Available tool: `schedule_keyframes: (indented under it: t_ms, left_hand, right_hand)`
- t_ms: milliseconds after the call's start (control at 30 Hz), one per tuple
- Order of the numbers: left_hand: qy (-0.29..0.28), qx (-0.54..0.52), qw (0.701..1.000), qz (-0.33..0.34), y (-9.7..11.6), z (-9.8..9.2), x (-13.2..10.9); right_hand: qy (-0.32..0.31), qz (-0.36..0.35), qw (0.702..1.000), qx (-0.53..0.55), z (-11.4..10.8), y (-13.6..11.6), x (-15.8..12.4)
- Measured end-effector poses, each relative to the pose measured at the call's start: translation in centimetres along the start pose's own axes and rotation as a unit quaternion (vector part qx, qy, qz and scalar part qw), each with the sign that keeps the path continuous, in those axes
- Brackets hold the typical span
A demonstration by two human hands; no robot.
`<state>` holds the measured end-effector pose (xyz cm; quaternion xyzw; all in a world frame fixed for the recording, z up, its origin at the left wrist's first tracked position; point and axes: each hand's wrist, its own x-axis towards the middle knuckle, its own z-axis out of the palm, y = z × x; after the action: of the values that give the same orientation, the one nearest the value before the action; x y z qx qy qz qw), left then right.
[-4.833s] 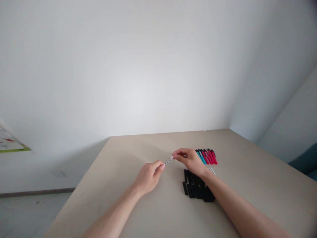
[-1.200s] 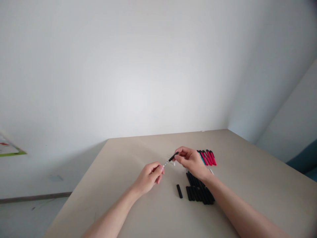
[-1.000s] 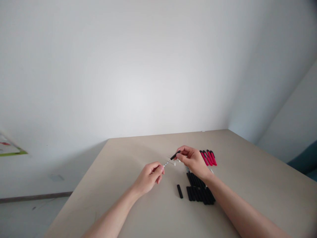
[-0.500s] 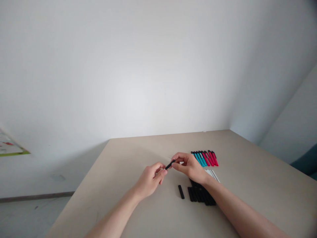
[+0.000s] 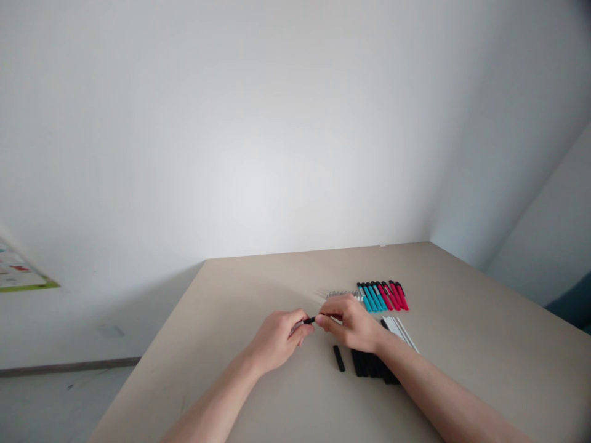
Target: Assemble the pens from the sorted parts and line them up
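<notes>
Between my two hands is a slim black pen part (image 5: 309, 320), its ends covered by fingers. My left hand (image 5: 278, 339) pinches its left end between thumb and fingers. At the other end, my right hand (image 5: 351, 323) is closed on it with thumb and forefinger. Below my right hand lies a row of short black tubes (image 5: 364, 364), partly hidden by my wrist. One single black tube (image 5: 338, 358) lies apart, left of that row. White thin sticks (image 5: 401, 331) like refills lie beyond the right wrist.
Teal pen bodies (image 5: 373, 298) and red pen bodies (image 5: 392, 296) with black tops lie side by side behind my right hand. Small thin springy-looking pieces (image 5: 339, 295) lie left of them. The beige table (image 5: 249, 283) meets a white wall (image 5: 277, 154).
The right hand has moved slightly down and nearer the left, and the black part now lies flatter, with less of it showing. More of the small springy-looking pieces and white sticks is visible.
</notes>
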<state>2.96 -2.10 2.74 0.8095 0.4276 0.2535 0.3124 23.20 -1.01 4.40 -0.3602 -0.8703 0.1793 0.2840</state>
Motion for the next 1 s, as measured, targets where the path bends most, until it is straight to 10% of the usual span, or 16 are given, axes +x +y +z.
schedule_keyframes:
  t_ms: [1000]
  left_hand:
    - [0.001,0.09,0.996,0.019,0.3,-0.44,-0.1]
  right_hand:
    - [-0.013,-0.01,0.998,-0.065,0.89,0.49,-0.22]
